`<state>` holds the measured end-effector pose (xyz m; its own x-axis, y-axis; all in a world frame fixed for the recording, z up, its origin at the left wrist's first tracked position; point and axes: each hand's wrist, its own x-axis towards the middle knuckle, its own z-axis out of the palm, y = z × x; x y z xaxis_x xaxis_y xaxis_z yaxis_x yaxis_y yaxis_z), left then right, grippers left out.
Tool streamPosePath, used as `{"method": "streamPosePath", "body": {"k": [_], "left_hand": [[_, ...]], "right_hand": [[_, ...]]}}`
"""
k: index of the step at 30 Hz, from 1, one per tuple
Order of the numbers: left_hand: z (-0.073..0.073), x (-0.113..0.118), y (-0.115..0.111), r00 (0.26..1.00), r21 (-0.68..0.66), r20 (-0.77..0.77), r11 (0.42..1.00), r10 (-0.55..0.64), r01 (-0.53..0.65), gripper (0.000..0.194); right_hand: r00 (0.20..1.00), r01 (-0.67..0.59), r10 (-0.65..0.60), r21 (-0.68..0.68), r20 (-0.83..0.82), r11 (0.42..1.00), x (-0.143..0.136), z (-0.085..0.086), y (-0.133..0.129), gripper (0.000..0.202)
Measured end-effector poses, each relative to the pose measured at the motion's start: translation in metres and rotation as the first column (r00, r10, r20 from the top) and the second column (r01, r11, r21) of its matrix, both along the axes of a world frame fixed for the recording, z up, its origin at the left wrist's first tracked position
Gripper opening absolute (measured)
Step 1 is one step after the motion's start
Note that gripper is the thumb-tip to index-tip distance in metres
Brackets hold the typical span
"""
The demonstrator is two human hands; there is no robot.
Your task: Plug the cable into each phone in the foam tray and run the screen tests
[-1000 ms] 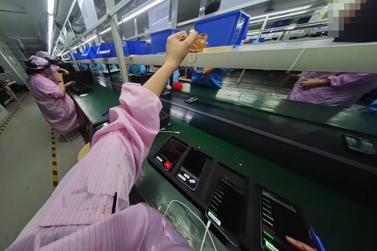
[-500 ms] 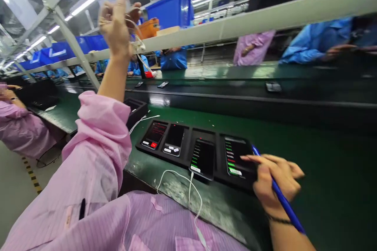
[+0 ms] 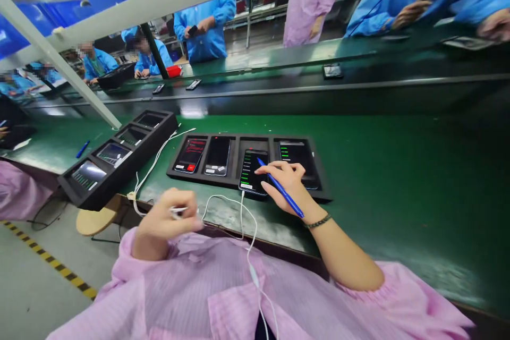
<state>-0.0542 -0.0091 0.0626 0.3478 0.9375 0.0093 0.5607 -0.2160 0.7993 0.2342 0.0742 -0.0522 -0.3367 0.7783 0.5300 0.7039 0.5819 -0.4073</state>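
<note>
A blue pen (image 3: 283, 192) rests in my right hand (image 3: 290, 180), which bends over a phone (image 3: 251, 164) with green text lines on its dark screen. The index fingertip is at that screen. This phone lies tilted on a black foam tray (image 3: 215, 179), with a white cable (image 3: 250, 218) plugged into its lower end. Two phones lie left of it in the tray, one phone (image 3: 191, 154) showing red text, and another phone (image 3: 292, 150) lies right. My left hand (image 3: 165, 218) is curled near my body, closed on a thin white item, blurred.
Another black tray (image 3: 115, 172) with several phones juts over the table's left edge, beside white cables (image 3: 155, 162) and a second blue pen (image 3: 83, 149). A stool (image 3: 95, 221) stands below. Beyond a ledge lie phones (image 3: 332, 70); co-workers in blue and pink stand there.
My left hand has come down from the raised shelf to near my body. My right hand moved left from the rightmost phone to the cabled phone. The view has tilted downward.
</note>
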Motion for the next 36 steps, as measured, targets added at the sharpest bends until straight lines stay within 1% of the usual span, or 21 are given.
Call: {"method": "streamPosePath", "body": {"k": [3, 4, 6, 8, 10, 14, 18, 21, 23, 25, 27, 28, 29, 30, 32, 33, 34, 35, 36], "left_hand": [[-0.024, 0.023, 0.014, 0.983, -0.057, -0.185, 0.998, 0.004, -0.015, 0.032], [-0.031, 0.028, 0.019, 0.964, -0.063, -0.268, 0.998, 0.004, -0.021, 0.027], [-0.043, 0.035, 0.026, 0.908, -0.07, -0.419, 0.997, -0.012, -0.019, 0.028], [-0.051, 0.038, 0.031, 0.869, -0.08, -0.493, 0.997, -0.038, -0.002, 0.031], [-0.055, 0.039, 0.032, 0.857, -0.092, -0.511, 0.996, -0.065, 0.02, 0.033], [-0.057, 0.038, 0.033, 0.842, -0.103, -0.528, 0.993, -0.109, 0.064, 0.039], [-0.059, 0.04, 0.034, 0.82, -0.125, -0.542, 0.983, -0.183, 0.137, 0.034], [-0.058, 0.037, 0.034, 0.816, -0.153, -0.536, 0.975, -0.217, 0.159, 0.028], [-0.055, 0.029, 0.033, 0.857, -0.164, -0.468, 0.974, -0.216, 0.156, 0.027], [-0.05, 0.014, 0.03, 0.914, -0.174, -0.34, 0.969, -0.224, 0.172, 0.027], [-0.043, -0.005, 0.028, 0.946, -0.201, -0.182, 0.952, -0.267, 0.23, 0.03], [-0.039, -0.016, 0.027, 0.946, -0.227, -0.099, 0.933, -0.308, 0.28, 0.033], [-0.035, -0.026, 0.026, 0.931, -0.264, -0.015, 0.9, -0.364, 0.347, 0.036], [-0.032, -0.035, 0.027, 0.9, -0.306, 0.07, 0.85, -0.43, 0.43, 0.039], [-0.028, -0.048, 0.032, 0.795, -0.37, 0.243, 0.705, -0.555, 0.605, 0.044], [-0.028, -0.051, 0.036, 0.737, -0.378, 0.319, 0.633, -0.596, 0.676, 0.047], [-0.031, -0.053, 0.042, 0.692, -0.376, 0.375, 0.581, -0.617, 0.722, 0.051], [-0.035, -0.052, 0.049, 0.673, -0.373, 0.405, 0.559, -0.62, 0.74, 0.055], [-0.04, -0.05, 0.056, 0.68, -0.38, 0.41, 0.564, -0.607, 0.733, 0.059]], "right_hand": [[1.0, 0.02, -0.02, -0.023, -0.014, 1.0, -0.002, -0.004, 0.003, 0.024], [0.999, 0.033, -0.033, -0.029, -0.017, 0.999, -0.002, -0.005, 0.004, 0.023], [0.998, 0.054, -0.055, -0.035, -0.01, 0.998, -0.002, -0.008, 0.006, 0.022], [0.998, 0.064, -0.064, -0.04, 0.002, 0.997, -0.004, -0.011, 0.008, 0.021], [0.998, 0.065, -0.064, -0.05, 0.009, 0.997, -0.005, -0.013, 0.009, 0.021], [0.995, 0.098, -0.098, -0.034, -0.005, 0.995, -0.003, -0.012, 0.008, 0.02], [0.979, 0.202, -0.2, 0.072, -0.032, 0.977, 0.008, -0.008, 0.003, 0.023], [0.964, 0.265, -0.256, 0.144, -0.074, 0.954, 0.016, -0.005, 0.001, 0.023], [0.956, 0.288, -0.273, 0.158, -0.107, 0.945, 0.018, -0.004, 0.001, 0.022], [0.954, 0.289, -0.267, 0.179, -0.134, 0.941, 0.017, -0.004, 0.003, 0.02], [0.957, 0.271, -0.236, 0.24, -0.166, 0.932, 0.014, -0.003, 0.003, 0.018], [0.96, 0.259, -0.214, 0.276, -0.181, 0.926, 0.013, -0.003, 0.003, 0.017], [0.962, 0.245, -0.193, 0.306, -0.191, 0.92, 0.012, -0.002, 0.003, 0.016], [0.965, 0.232, -0.175, 0.324, -0.196, 0.917, 0.011, 0.0, 0.003, 0.015], [0.97, 0.205, -0.147, 0.329, -0.193, 0.922, 0.01, 0.002, 0.002, 0.015], [0.973, 0.191, -0.134, 0.325, -0.189, 0.926, 0.01, 0.002, 0.002, 0.014], [0.974, 0.18, -0.123, 0.322, -0.188, 0.93, 0.01, 0.003, 0.002, 0.014], [0.975, 0.173, -0.116, 0.319, -0.189, 0.932, 0.01, 0.003, 0.003, 0.014], [0.975, 0.168, -0.111, 0.317, -0.19, 0.933, 0.01, 0.002, 0.004, 0.014]]}}
